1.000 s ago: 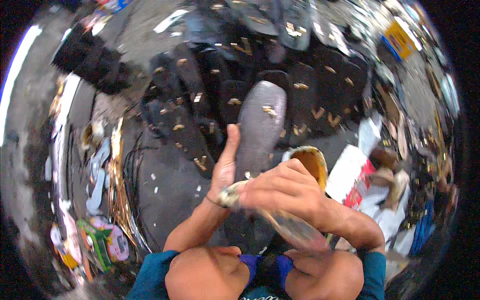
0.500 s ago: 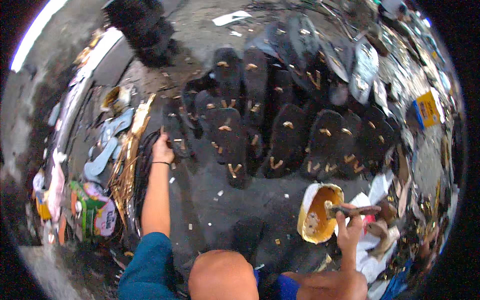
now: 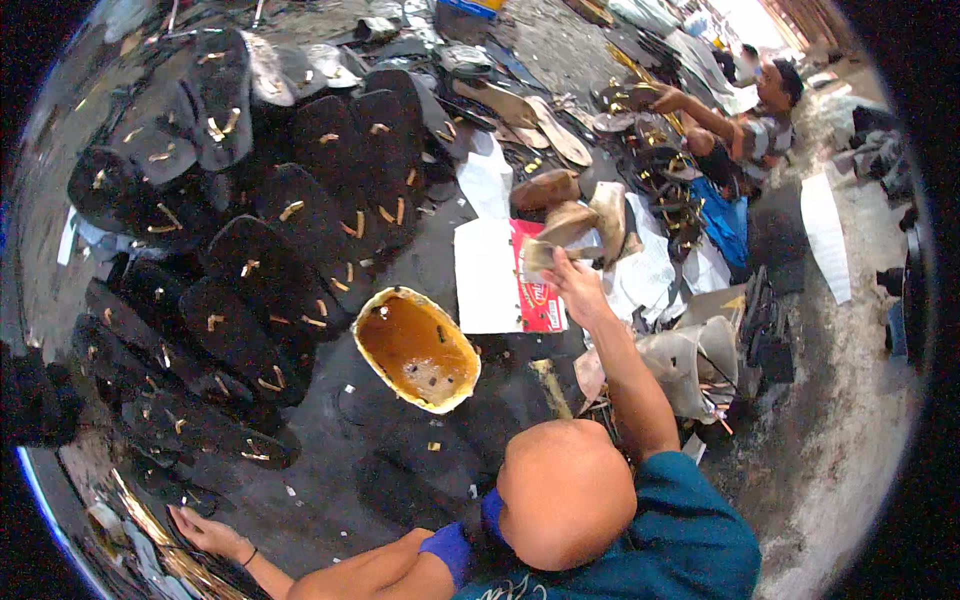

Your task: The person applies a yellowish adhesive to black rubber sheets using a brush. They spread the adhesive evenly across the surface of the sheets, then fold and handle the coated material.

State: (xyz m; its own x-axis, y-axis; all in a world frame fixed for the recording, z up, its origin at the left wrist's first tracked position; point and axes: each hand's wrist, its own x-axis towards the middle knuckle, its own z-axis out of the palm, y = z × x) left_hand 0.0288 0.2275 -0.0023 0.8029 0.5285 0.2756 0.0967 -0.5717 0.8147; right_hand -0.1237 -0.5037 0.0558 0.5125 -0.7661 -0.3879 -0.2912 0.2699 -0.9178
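A brush (image 3: pixel 541 258) with a pale, broad end is in my right hand (image 3: pixel 580 285), its fingers closed on the short handle. That hand is above a white and red sheet of card (image 3: pixel 490 285), beside several worn wooden shoe lasts (image 3: pixel 566 222). Left of it stands a cut-open yellowish tub (image 3: pixel 415 350) with amber glue inside. My left hand (image 3: pixel 212 536), at the lower left, has its fingers stretched out beside a bundle of dark and gold strips (image 3: pixel 150 525). Rows of black sandal soles (image 3: pixel 240 260) with small gold strap pieces cover the floor at left.
Another person (image 3: pixel 750 130) sits at the upper right with an arm reaching over a pile of sandals. Blue plastic (image 3: pixel 720 222), pale containers (image 3: pixel 675 365) and scraps lie along the right. Loose beige soles (image 3: pixel 560 130) lie at the back.
The view has swung to the right, bringing the other person in. My right hand with the brush has moved from the tub toward the shoe lasts. My left hand stays near the strips.
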